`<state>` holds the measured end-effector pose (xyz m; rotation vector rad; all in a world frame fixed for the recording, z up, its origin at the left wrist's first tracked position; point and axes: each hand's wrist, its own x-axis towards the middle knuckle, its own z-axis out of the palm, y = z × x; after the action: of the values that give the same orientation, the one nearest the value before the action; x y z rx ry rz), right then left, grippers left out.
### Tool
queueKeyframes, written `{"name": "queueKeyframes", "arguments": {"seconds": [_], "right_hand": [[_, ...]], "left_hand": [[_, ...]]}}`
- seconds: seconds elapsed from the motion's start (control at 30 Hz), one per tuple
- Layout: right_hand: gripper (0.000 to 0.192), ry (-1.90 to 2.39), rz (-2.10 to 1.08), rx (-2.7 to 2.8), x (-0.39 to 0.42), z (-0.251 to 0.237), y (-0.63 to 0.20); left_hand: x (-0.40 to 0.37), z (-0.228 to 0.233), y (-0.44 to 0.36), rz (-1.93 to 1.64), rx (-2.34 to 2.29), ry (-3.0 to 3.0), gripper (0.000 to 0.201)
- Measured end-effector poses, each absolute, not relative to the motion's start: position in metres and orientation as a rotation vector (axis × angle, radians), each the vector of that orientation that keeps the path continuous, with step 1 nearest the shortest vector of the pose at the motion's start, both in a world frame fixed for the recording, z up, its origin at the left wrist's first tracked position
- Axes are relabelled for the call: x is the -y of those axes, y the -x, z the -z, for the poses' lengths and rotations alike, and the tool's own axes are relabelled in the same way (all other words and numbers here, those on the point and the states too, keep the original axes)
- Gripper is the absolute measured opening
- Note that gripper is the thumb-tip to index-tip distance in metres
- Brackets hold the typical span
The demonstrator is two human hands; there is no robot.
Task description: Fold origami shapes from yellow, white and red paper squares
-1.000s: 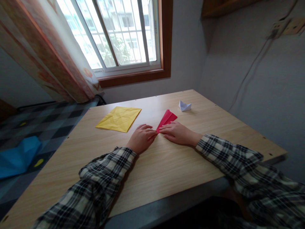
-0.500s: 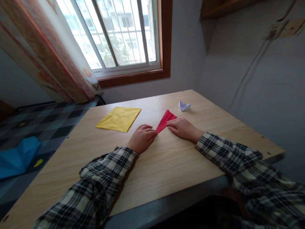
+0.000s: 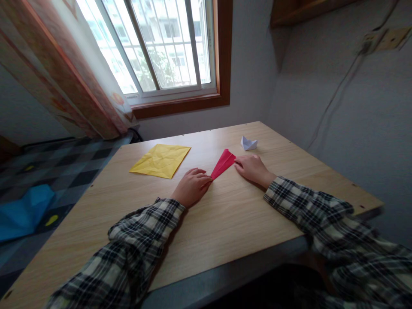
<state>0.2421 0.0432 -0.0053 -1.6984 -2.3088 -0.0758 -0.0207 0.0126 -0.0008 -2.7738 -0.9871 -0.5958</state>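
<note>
Red folded paper (image 3: 223, 163) pinned at both ends by fingers (image 3: 206, 182).

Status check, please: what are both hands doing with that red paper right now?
Left hand flat, pinning red paper's near tip. Right hand pressing its far edge. Yellow sheet and white paper boat lie apart, nothing in the way.

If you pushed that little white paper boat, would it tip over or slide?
The white paper boat would probably slide, since the wooden table looks smooth. Being small folded paper, it is likely very light. It might tip easily and would crush if squeezed.
</note>
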Motion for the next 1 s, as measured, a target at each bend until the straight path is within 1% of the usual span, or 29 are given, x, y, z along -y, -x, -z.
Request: {"name": "queueKeyframes", "arguments": {"seconds": [0.1, 0.17, 0.27, 0.33, 0.4, 0.47, 0.6, 0.77, 1.0], "right_hand": [[0.032, 1.821, 0.134, 2.234, -0.045, 0.012, -0.242], [0.038, 1.829, 0.183, 2.208, -0.046, 0.017, -0.242], [0.048, 1.611, 0.193, 2.274, -0.046, 0.020, -0.241], [0.043, 1.368, 0.155, 2.371, -0.043, 0.019, -0.238], [0.032, 1.148, 0.089, 2.468, -0.040, 0.016, -0.234], [0.027, 1.026, 0.018, 2.521, -0.037, 0.015, -0.231], [0.028, 0.956, -0.058, 2.542, -0.037, 0.014, -0.231], [0.027, 0.897, -0.074, 2.544, -0.039, 0.014, -0.233], [0.027, 0.784, -0.078, 2.573, -0.034, 0.009, -0.229]], "left_hand": [[-0.013, 0.001, 0.021, 0.596, 0.980, 2.776, 0.020], [-0.013, 0.002, 0.021, 0.601, 0.981, 2.776, 0.020], [-0.014, 0.004, 0.022, 0.617, 0.988, 2.780, 0.020], [-0.014, 0.005, 0.023, 0.627, 0.992, 2.783, 0.020], [-0.014, 0.005, 0.022, 0.632, 0.997, 2.786, 0.020], [-0.014, 0.006, 0.022, 0.630, 0.997, 2.792, 0.020], [-0.015, 0.009, 0.022, 0.650, 1.070, 2.757, 0.023], [-0.018, 0.012, 0.024, 0.662, 1.207, 2.722, 0.029], [-0.018, 0.009, 0.024, 0.582, 1.222, 2.767, 0.029]]}}
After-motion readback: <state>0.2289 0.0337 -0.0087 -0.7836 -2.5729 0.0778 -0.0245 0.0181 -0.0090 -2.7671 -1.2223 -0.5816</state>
